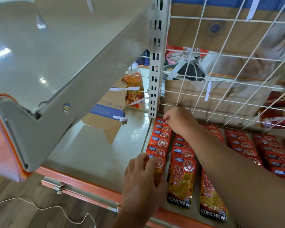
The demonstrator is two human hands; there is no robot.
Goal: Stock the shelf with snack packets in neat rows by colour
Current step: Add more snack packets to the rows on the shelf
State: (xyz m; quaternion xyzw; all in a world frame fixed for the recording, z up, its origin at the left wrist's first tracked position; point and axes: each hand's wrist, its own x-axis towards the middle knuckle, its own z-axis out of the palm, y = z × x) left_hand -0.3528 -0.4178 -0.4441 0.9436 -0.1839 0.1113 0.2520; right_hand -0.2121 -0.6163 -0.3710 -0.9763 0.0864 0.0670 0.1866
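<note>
Red snack packets lie in overlapping rows on the cream shelf (95, 153). The leftmost row (160, 142) runs from the front edge back to the wire grid. My left hand (141, 178) rests with its fingers laid over that row's front packet (160, 163). My right hand (178, 120) reaches to the back of the same row and pinches the top of the rearmost packet (160, 121). My right forearm hides part of the second row (182, 181) and the third row (209, 199). More red rows (243, 145) fill the shelf to the right.
A white wire grid (220, 63) backs the shelf, fixed to a slotted upright post (156, 63). An upper shelf (56, 55) tilts overhead at the left. Behind the grid stand an orange drink bottle (133, 83) and cardboard boxes (105, 119). A thin cable (44, 207) lies on the wooden floor.
</note>
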